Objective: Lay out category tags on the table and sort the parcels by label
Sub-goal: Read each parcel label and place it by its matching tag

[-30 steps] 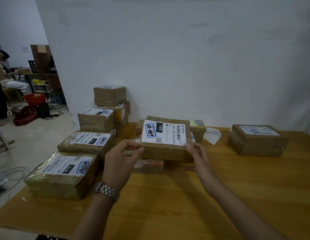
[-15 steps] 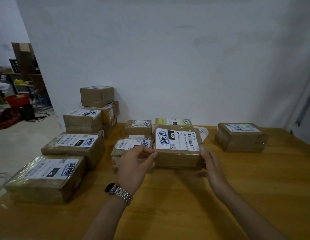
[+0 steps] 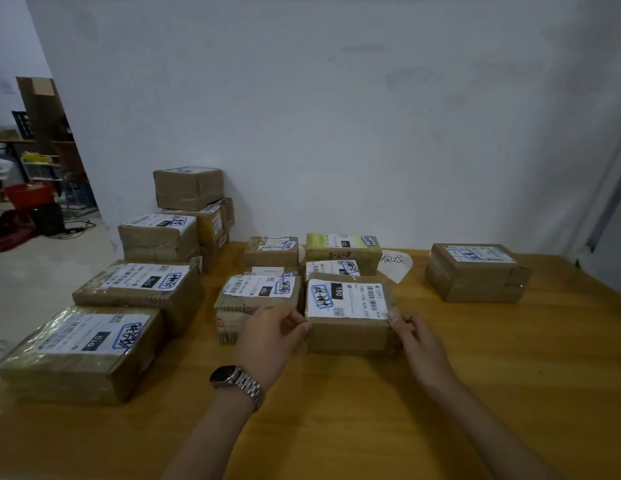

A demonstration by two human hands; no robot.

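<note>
A brown parcel [image 3: 350, 315] with a white label marked 150 rests on the wooden table [image 3: 475, 375], in front of two other parcels. My left hand [image 3: 271, 341], with a metal watch on the wrist, grips its left front corner. My right hand [image 3: 420, 344] grips its right front corner. Just left of it stands a corrugated parcel [image 3: 257, 303] labelled 15H. A white paper tag [image 3: 394, 265] with handwriting lies behind, partly hidden by a green-topped parcel [image 3: 342, 251].
A row of larger parcels [image 3: 139, 292] runs along the table's left edge, ending in a stack [image 3: 188, 188] at the wall. A single parcel [image 3: 475, 271] sits at the back right. The white wall rises behind the table. Floor clutter lies far left.
I have carried the 150 parcel from mid-air down and to the right, and it now rests on the table next to the 15H parcel. Both hands still hold it.
</note>
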